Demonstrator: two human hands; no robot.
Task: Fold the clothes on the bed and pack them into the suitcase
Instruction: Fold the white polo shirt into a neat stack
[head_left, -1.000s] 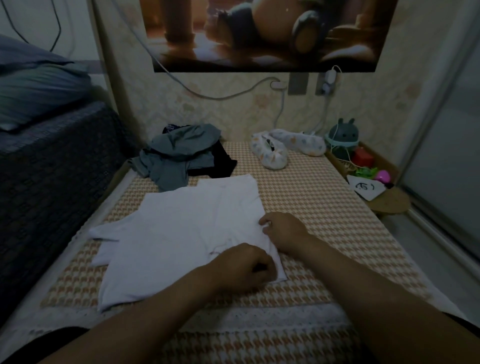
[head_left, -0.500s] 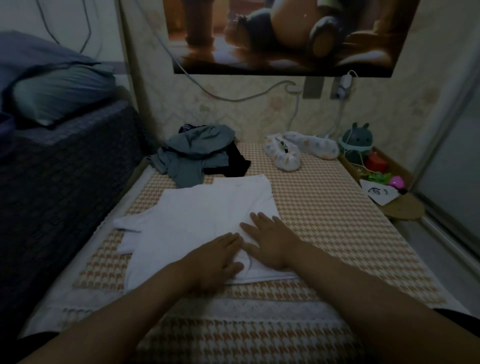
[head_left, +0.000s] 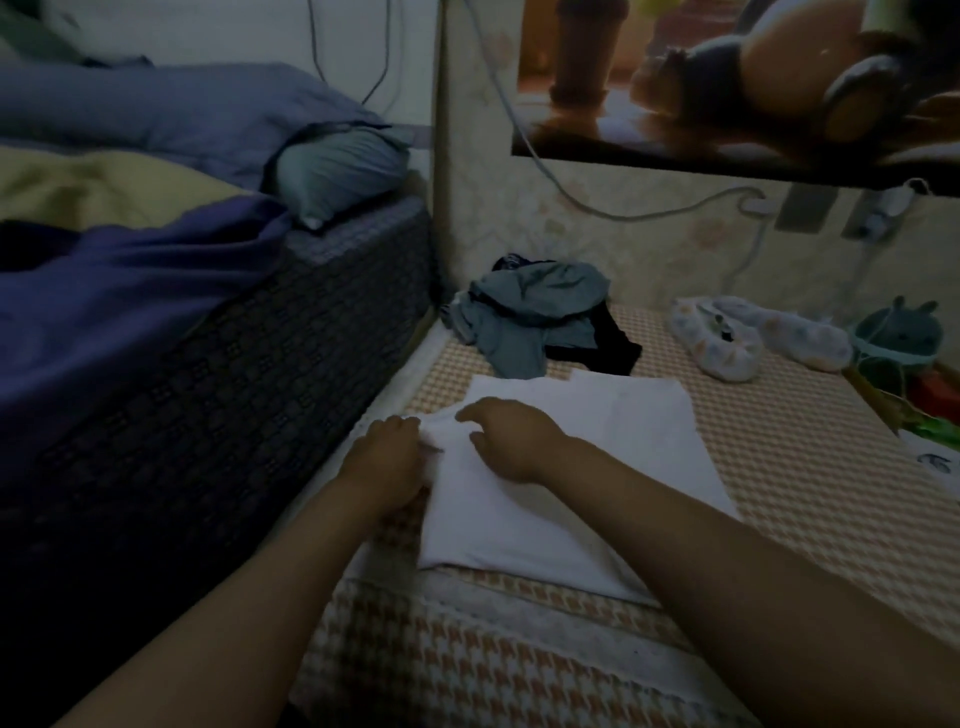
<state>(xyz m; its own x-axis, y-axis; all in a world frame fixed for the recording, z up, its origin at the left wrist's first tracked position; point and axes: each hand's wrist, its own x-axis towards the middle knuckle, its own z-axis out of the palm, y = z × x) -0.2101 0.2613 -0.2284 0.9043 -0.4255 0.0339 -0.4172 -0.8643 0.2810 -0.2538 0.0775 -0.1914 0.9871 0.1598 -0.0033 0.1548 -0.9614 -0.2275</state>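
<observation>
As left hand (head_left: 387, 462) and right hand (head_left: 511, 441) seemingly pinch it, white shirt (head_left: 623, 441) covers houndstooth mat (head_left: 779, 467) — dim room

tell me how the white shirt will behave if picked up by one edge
Probably floppy: the shirt bunches into wrinkles where the left hand grips it. Likely light, since it lies thin and flat. Lifted by one edge, its folded layers would probably fall open.

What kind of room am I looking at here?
Most likely a bedroom. A pillow and rumpled bedding lie on a raised mattress at the left. A pile of grey clothes and a half-folded white shirt lie on a checked mat.
</observation>
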